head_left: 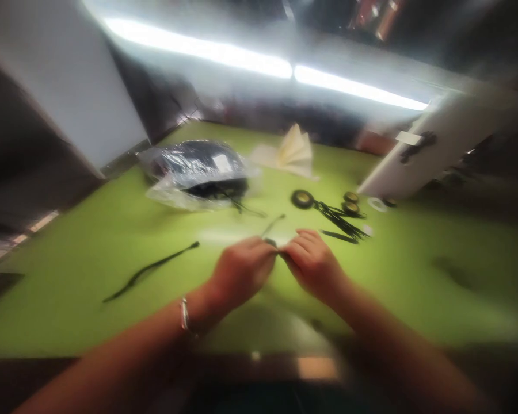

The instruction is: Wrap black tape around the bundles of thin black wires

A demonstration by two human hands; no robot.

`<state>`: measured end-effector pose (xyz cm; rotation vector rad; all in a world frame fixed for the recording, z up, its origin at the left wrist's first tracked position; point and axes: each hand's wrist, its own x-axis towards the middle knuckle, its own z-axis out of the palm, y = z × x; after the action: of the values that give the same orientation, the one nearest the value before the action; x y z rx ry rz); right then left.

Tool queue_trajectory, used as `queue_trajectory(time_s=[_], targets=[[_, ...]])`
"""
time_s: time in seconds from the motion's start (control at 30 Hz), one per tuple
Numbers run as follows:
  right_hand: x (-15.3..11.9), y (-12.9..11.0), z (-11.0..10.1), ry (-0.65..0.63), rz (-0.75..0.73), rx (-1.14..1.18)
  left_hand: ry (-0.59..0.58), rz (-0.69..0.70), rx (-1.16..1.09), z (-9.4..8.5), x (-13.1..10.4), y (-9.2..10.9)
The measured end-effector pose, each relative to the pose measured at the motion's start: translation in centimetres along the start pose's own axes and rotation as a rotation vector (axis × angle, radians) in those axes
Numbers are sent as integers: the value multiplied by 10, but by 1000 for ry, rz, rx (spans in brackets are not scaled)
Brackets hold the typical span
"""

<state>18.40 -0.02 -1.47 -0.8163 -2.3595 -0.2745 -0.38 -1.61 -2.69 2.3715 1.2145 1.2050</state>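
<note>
My left hand (244, 269), with a bracelet at the wrist, and my right hand (314, 265) meet fingertip to fingertip above the green table. Both are closed in a pinch on a thin dark cable (270, 242), mostly hidden by the fingers. One slim end of it appears to stick up beyond my left fingers. A black cable (151, 267) lies on the table to the left of my left hand. Beyond my right hand lie a bundle of black strands (337, 220) and a roll of black tape (303, 199).
A clear plastic bag with dark contents (198, 167) lies at the back left of the green table (69, 247). Fanned yellowish paper (295, 150), small rolls (350, 202) and a white panel (418, 155) stand farther back. Lights glow behind.
</note>
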Motion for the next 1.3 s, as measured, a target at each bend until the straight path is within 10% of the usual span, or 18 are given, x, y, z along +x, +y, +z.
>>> queue_trajectory(time_s=[0.47, 0.9, 1.1, 1.3], targets=[[0, -4, 2, 74, -90, -159, -301, -529, -498, -18, 12, -7], [0, -4, 0, -63, 64, 106, 26, 93, 208, -4, -1, 4], [-1, -6, -2, -86, 19, -44, 40, 53, 67, -6, 2, 2], [-1, 4, -4, 3, 131, -54, 292, 93, -39, -16, 2, 7]])
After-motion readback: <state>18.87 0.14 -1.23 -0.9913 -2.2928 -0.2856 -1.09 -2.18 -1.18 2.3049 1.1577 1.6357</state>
